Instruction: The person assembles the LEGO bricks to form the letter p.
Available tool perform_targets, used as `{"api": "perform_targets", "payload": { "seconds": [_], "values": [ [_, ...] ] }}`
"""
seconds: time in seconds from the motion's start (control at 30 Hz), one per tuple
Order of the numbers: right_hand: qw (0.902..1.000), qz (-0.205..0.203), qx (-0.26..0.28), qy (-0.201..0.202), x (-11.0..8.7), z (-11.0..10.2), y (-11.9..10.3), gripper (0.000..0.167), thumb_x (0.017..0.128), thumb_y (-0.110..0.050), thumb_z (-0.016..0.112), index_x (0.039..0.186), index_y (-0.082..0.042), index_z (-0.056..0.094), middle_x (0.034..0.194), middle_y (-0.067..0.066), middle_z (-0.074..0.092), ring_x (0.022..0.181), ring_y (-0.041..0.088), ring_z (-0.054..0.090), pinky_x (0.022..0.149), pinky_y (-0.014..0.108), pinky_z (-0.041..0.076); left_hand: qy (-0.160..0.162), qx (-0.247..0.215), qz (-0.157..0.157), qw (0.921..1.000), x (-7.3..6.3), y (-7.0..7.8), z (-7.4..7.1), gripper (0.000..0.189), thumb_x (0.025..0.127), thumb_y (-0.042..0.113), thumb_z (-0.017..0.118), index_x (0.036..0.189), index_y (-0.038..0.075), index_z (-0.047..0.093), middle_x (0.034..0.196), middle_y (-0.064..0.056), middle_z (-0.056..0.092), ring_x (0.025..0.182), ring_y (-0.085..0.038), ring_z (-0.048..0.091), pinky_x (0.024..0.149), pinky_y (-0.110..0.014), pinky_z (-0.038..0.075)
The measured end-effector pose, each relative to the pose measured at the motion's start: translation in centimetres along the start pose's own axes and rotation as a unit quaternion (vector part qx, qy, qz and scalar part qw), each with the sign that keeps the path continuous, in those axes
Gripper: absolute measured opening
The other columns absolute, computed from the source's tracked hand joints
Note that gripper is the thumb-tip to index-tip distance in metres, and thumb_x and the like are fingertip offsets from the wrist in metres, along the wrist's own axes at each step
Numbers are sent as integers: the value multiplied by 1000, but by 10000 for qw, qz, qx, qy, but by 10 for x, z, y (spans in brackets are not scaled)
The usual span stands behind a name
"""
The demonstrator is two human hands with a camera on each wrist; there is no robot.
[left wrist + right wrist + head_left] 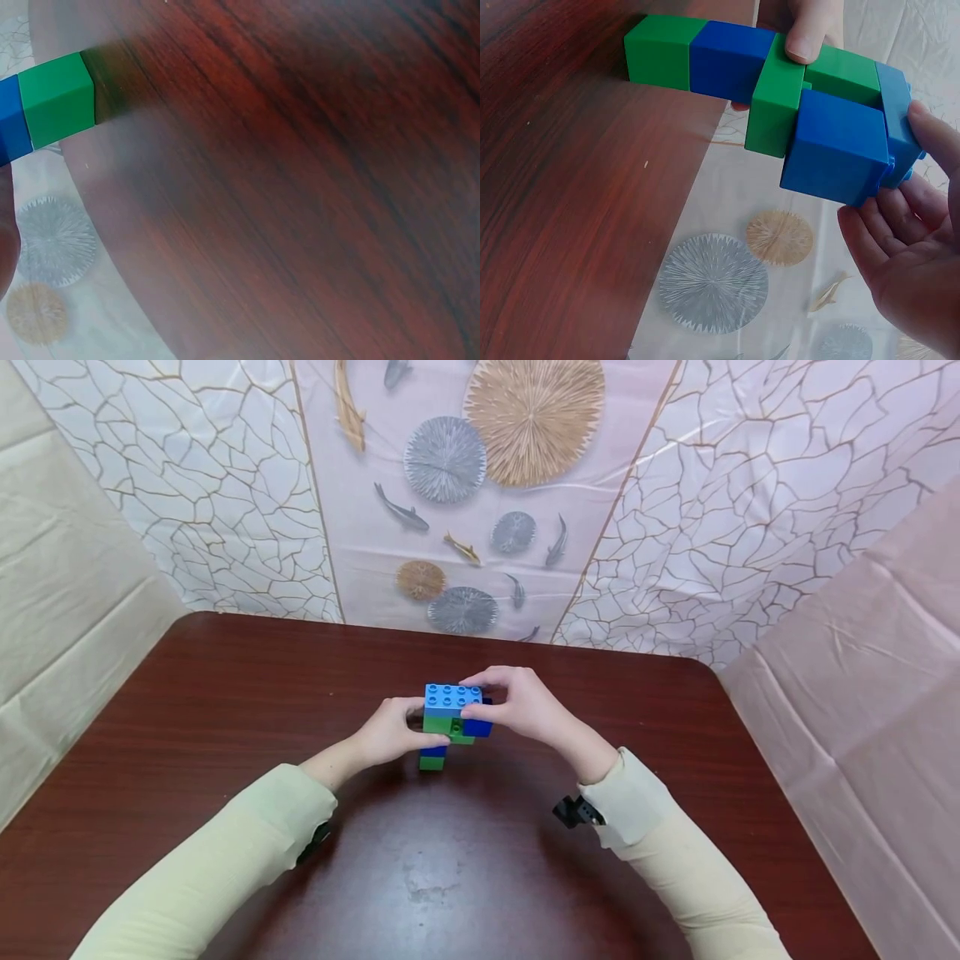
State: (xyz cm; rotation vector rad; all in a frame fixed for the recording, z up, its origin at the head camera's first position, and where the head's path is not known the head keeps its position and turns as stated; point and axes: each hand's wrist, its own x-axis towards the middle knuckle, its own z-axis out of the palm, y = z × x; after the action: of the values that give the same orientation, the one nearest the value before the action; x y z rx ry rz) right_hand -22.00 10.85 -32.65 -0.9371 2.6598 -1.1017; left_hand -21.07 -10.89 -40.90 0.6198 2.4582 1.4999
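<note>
Both hands hold an upright structure of toy building bricks. Its top is a light blue studded brick (pixel 447 700). Beneath that sit a green brick (pixel 844 73) and a dark blue brick (pixel 836 146) side by side, with a flat green piece (pixel 774 112) under them. Another blue brick (pixel 731 58) and a green brick (pixel 58 97) form the narrow foot. My left hand (pixel 386 729) grips the middle from the left, thumb across the front. From the right, my right hand (pixel 528 703) pinches the light blue brick, its thumb in front and fingers behind.
A dark red-brown wooden table (pixel 247 710) with rounded far corners lies under the hands. Patterned cloth (pixel 465 543) hangs behind its far edge, and plain pale cloth (pixel 862 693) stands along the right side. A black wrist device (pixel 577 812) sticks out at the right sleeve.
</note>
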Motion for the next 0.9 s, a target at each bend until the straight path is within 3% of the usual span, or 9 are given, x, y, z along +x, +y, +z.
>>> {"api": "perform_targets", "payload": {
  "seconds": [0.2,0.43,0.63,0.77,0.9],
  "values": [
    [9999,-58,-100,85,0,2,-4,37,78,-19,76,112,-6,68,104,8,69,89,17,62,81,31,55,4,37,12,10000,-2,1,-3,53,79,27,74,126,8,58,114,-7,68,105,-20,64,94,-39,49],
    [9998,-113,-132,36,1,2,-4,39,79,-19,75,114,-5,67,106,10,68,91,19,61,84,40,54,33,17,-34,10000,-3,2,-4,53,80,26,74,126,9,57,115,-7,67,106,-20,63,95,-40,48],
    [9999,-65,77,28,-1,4,-1,37,80,-19,74,114,-7,66,107,8,67,91,19,58,80,36,54,-36,75,-47,10000,-3,2,-2,55,80,27,74,128,9,55,117,-7,66,108,-21,61,97,-41,47],
    [9999,-63,78,12,-5,5,1,38,82,-20,72,117,-9,64,108,7,65,91,19,57,79,36,55,-296,497,78,9983,-4,-2,-2,54,81,25,73,128,7,54,117,-7,66,107,-20,61,97,-41,47],
    [9995,-162,-209,-146,-7,5,3,45,82,-19,72,124,-10,59,113,8,63,97,21,56,83,36,53,-577,893,-119,9943,-9,-14,0,48,82,21,73,124,5,57,113,-9,67,103,-20,64,94,-39,49]
  ]
}}
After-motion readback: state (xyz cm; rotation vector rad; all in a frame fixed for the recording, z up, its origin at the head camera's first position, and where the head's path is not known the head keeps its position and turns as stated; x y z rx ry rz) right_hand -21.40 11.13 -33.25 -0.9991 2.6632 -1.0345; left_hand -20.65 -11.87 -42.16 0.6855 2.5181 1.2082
